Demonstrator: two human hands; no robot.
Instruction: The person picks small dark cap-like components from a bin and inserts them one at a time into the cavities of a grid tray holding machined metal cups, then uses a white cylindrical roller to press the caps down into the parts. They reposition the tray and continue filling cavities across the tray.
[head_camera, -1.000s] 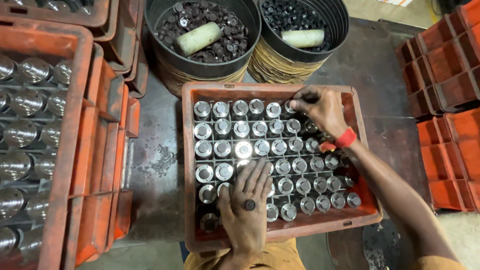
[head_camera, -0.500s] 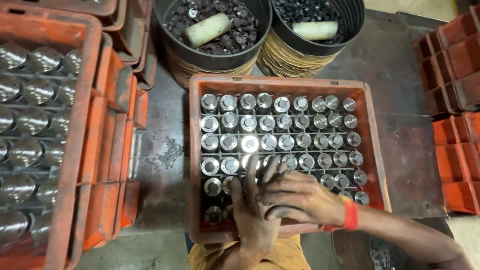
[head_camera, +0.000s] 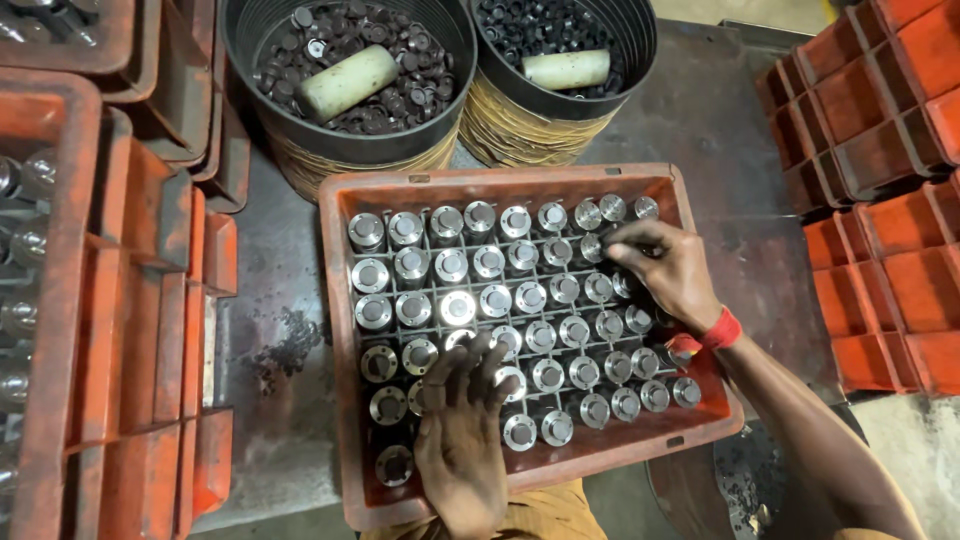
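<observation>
While the orange crate is sitting on the dark bench with its grid of shiny metal cylinders standing upright, long axes vertical and capped ends pointing up at the camera, the right hand is reaching into the far right rows, fingers curled narrowly onto a cylinder there; whether it is gripping one cannot be told. The left hand is lying flat at the near middle, fingers spread wide over the cylinder tops, holding nothing. The far right pieces are lying nearer the right hand. Two black buckets of small dark parts are standing beyond the crate.
</observation>
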